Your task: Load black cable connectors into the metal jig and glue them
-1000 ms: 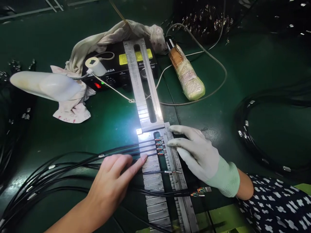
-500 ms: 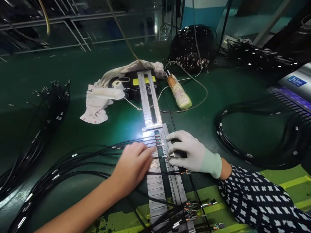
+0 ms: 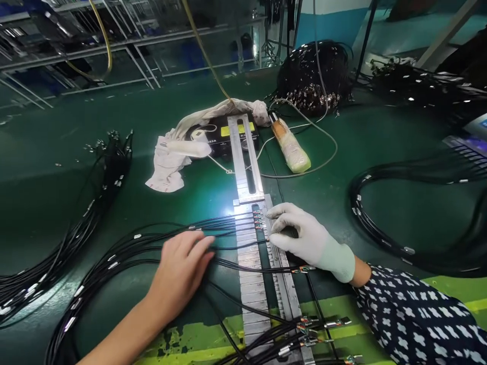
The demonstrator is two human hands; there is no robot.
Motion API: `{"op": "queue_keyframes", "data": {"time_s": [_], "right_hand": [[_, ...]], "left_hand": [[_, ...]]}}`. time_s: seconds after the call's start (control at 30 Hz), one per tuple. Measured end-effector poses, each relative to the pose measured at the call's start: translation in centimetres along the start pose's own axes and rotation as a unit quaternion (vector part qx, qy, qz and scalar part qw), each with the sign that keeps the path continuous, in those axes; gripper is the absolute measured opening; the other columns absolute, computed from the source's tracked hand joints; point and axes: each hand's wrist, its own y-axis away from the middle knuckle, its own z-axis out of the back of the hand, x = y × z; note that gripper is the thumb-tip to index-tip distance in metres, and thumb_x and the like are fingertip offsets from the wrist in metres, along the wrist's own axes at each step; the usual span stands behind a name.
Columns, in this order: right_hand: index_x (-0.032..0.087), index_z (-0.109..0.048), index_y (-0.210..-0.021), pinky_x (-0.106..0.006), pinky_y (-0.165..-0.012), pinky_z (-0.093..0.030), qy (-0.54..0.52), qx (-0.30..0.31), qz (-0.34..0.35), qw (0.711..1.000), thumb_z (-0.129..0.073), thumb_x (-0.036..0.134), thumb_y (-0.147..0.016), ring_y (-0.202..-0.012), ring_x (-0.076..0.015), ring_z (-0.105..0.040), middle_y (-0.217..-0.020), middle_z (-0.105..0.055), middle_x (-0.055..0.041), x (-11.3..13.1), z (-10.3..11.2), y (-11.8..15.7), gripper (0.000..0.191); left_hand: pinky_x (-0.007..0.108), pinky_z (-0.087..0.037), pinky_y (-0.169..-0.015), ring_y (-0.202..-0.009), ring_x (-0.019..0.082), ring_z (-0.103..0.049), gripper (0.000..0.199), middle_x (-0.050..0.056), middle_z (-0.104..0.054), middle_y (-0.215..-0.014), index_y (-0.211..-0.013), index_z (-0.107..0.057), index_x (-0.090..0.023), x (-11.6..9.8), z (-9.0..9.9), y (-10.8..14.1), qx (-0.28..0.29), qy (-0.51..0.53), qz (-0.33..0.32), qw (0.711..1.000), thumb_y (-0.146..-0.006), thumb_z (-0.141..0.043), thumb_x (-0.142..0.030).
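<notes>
A slotted metal fixture point(image 3: 254, 274) runs lengthwise across the table in front of me. Several thin black cables point(image 3: 228, 221) lie across its upper part, their stripped, coloured wire ends over the slot. My bare left hand point(image 3: 184, 263) is left of the fixture, fingers curled around a single black cable point(image 3: 238, 248). That cable stretches over the fixture to my right hand point(image 3: 302, 235), which wears a white glove. Its thumb and a bent finger close at the cable's tip, with the index finger raised apart. The exact pinch is partly hidden.
More cables point(image 3: 274, 337) with bared ends cross the fixture's near part. Cable bundles point(image 3: 101, 203) lie at left and a coiled one point(image 3: 361, 223) at right. Behind the fixture are a black box point(image 3: 216, 134), a white cloth point(image 3: 167, 165) and a wrapped-handle tool point(image 3: 294, 152).
My left hand has slid left along the cable, away from the fixture. My right hand stays by the fixture at the cable's end. The whole view has shifted slightly.
</notes>
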Motion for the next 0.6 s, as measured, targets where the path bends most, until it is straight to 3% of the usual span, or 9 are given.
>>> {"op": "queue_keyframes", "data": {"time_s": [0.07,0.2,0.33,0.6], "right_hand": [[0.02,-0.064,-0.07,-0.041,-0.096,-0.046,-0.034,-0.003,-0.008,0.999,-0.068,0.014,-0.076,-0.108,-0.0221,-0.061,-0.111,-0.064,-0.0049,0.2,-0.1,-0.2,0.009],[0.021,-0.068,-0.082,-0.041,-0.1,-0.045,-0.032,-0.014,-0.001,0.999,-0.069,0.015,-0.076,-0.113,-0.0221,-0.059,-0.118,-0.062,-0.0059,-0.1,0.5,-0.4,0.008],[0.022,-0.067,-0.099,-0.04,-0.103,-0.044,-0.012,-0.034,0.002,0.999,-0.067,0.022,-0.084,-0.114,-0.0207,-0.058,-0.119,-0.063,-0.0056,-1.3,1.2,-0.7,0.016],[0.023,-0.067,-0.096,-0.041,-0.102,-0.045,0.013,-0.037,-0.006,0.999,-0.063,0.021,-0.088,-0.112,-0.0203,-0.058,-0.114,-0.065,-0.0031,-1.9,1.0,-1.1,0.01]], "left_hand": [[0.042,-0.045,-0.091,-0.109,0.024,-0.053,0.031,0.011,-0.059,-0.115,-0.124,-0.049,-0.019,-1.7,-1.0,-0.8,0.004,0.08,-0.012,0.997,-0.094,-0.052,-0.017],[0.026,-0.05,-0.077,-0.087,0.014,-0.057,0.016,0.003,-0.061,-0.093,-0.109,-0.052,-0.021,-3.7,-2.5,-3.0,0.006,0.177,-0.022,0.984,-0.095,-0.047,-0.013],[0.023,-0.05,-0.078,-0.089,0.013,-0.058,0.019,0.004,-0.059,-0.096,-0.107,-0.055,-0.019,-1.6,-2.3,-3.7,0.002,0.194,-0.022,0.981,-0.094,-0.048,-0.009],[0.025,-0.05,-0.079,-0.092,0.016,-0.06,0.037,0.008,-0.061,-0.105,-0.125,-0.056,-0.019,1.6,-1.6,-4.3,0.062,0.149,-0.133,0.978,-0.094,-0.04,-0.006]]}}
